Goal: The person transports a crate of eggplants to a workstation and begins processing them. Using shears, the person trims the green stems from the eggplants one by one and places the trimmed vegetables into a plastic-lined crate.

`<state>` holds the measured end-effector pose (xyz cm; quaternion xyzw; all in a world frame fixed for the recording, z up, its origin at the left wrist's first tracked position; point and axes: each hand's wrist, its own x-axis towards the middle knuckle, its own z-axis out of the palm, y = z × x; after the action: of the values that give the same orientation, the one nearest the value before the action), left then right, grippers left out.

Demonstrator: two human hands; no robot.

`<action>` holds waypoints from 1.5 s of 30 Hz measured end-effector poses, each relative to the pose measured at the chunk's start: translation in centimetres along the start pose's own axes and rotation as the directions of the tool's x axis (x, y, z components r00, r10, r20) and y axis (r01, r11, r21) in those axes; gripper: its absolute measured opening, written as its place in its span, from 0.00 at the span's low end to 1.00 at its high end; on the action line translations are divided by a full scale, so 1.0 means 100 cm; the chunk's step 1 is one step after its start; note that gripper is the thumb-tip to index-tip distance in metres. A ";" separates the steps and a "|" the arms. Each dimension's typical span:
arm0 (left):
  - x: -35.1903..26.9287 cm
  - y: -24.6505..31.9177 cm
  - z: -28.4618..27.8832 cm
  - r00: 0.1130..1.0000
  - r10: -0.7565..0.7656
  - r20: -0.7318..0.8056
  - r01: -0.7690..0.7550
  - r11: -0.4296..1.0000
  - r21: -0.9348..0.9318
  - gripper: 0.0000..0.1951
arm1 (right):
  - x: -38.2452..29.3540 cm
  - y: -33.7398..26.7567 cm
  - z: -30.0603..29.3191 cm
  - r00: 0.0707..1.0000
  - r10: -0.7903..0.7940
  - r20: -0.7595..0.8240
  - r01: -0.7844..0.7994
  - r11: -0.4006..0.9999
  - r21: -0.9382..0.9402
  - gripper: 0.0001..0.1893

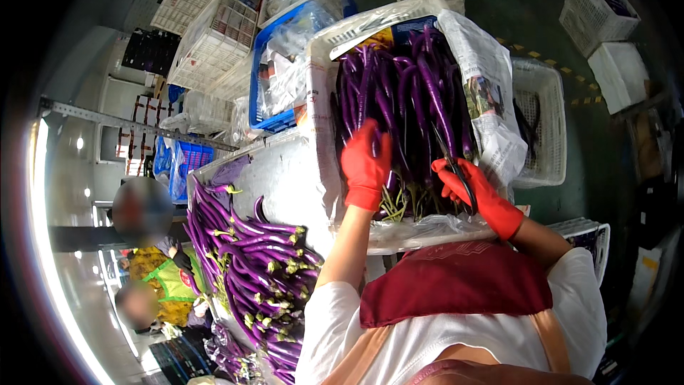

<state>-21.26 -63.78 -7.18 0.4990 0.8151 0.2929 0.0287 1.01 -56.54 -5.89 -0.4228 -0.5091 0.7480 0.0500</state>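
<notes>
Long purple eggplants [403, 96] fill a plastic crate [382, 13] lined with newspaper [475, 85] and clear plastic film. My left hand [366, 163], in a red rubber glove, is over the left part of the eggplants; it is slightly blurred, and whether its fingers grip one cannot be told. In my right hand [475, 187], also gloved in red, is a pair of dark scissors [460, 174], its blades pointing up over the eggplants. Green stems [401, 200] lie at the near end of the crate, between the hands.
A large pile of eggplants [256, 272] with green caps lies on the metal table [283, 171] at left. Beyond it are a blue crate [256, 85] of plastic bags and stacked white crates [214, 37]. Another white crate [550, 123] stands at right. Co-workers [171, 278] are at far left.
</notes>
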 end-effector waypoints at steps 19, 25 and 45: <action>0.041 -0.060 -0.018 0.720 -0.450 0.529 0.694 0.474 -0.542 0.20 | -0.007 -0.005 -0.004 0.989 -0.010 0.146 -0.008 0.992 0.122 0.12; 0.038 -0.061 0.006 0.763 -0.401 0.507 0.642 0.559 -0.524 0.34 | -0.011 -0.011 -0.005 0.983 -0.057 0.177 0.034 0.991 0.129 0.10; 0.049 0.030 0.063 0.785 -0.555 0.277 0.553 0.828 0.093 0.60 | -0.008 -0.012 0.001 0.985 0.055 0.163 -0.067 0.995 0.067 0.21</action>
<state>-19.19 -55.91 -9.61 0.2756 0.9130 0.1921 0.2315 1.05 -56.43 -4.46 -0.3744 -0.4708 0.7989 0.0010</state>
